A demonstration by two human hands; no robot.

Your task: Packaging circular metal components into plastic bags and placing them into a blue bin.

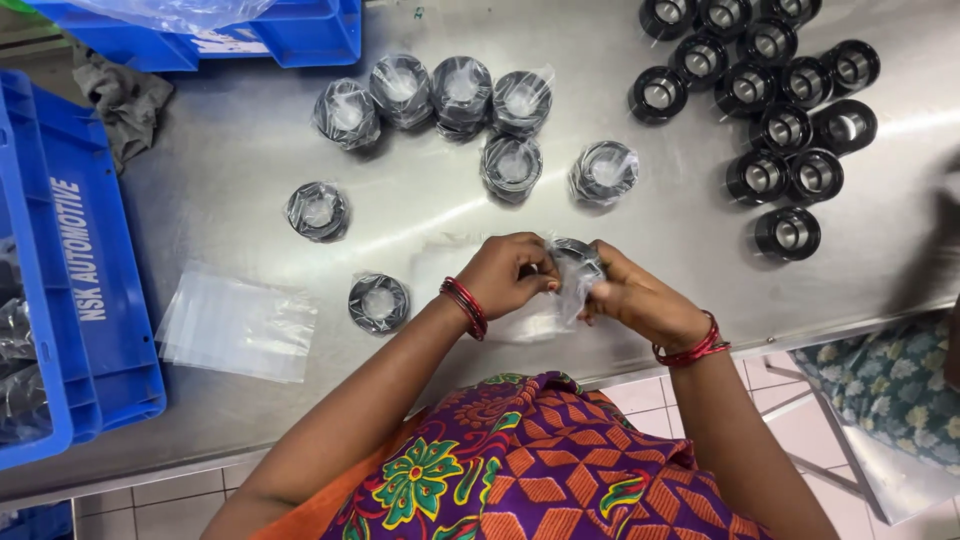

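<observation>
Left hand (pixel 508 272) and right hand (pixel 634 297) are both gripping one black ring part (pixel 575 256) inside a clear plastic bag (pixel 560 300), holding it just above the steel tabletop (pixel 420 215), bagged parts (pixel 440 95) lying beyond.

One view only, from a camera worn on the person's head. It looks steeply down and slightly forward over the person's own patterned garment (pixel 520 460), which fills the lower middle of the picture, onto a steel table (pixel 420 200) close below. Both forearms enter from the bottom edge and meet near picture centre, where the left hand (pixel 510 272) and right hand (pixel 632 298) sit at short range. The table's near edge runs along the lower part of the picture, with tiled floor (pixel 700 395) beyond it. The far side of the table lies at the top. No second view is supplied, so nothing is shared between views.
</observation>
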